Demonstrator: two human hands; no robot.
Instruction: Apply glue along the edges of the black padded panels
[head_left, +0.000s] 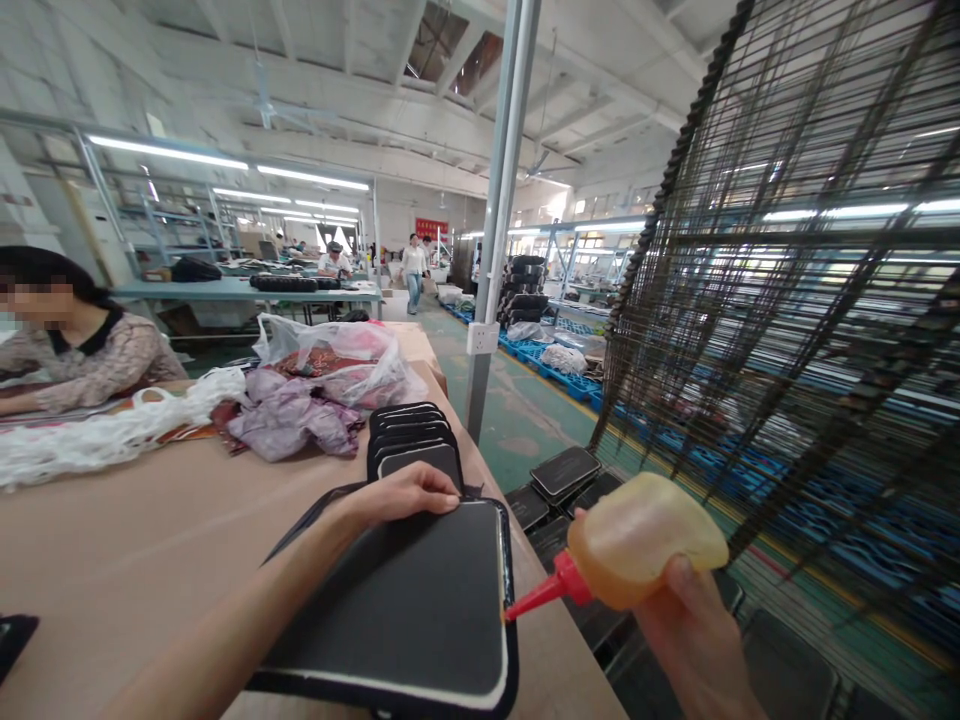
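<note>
A black padded panel [420, 600] with a pale glued rim lies on the brown table [135, 540] in front of me. My left hand [401, 495] rests on its far edge, fingers together and pressing it down. My right hand [694, 640] grips a yellowish glue bottle [645, 540]. The bottle's red nozzle [536, 597] touches the panel's right edge.
A stack of black panels [412, 440] lies just beyond. Purple cloth [289, 420], a plastic bag [337, 360] and white netting [97, 430] sit further back. A person [71, 340] sits at the left. A wire rack [795, 300] stands at the right, more panels [562, 470] on the floor.
</note>
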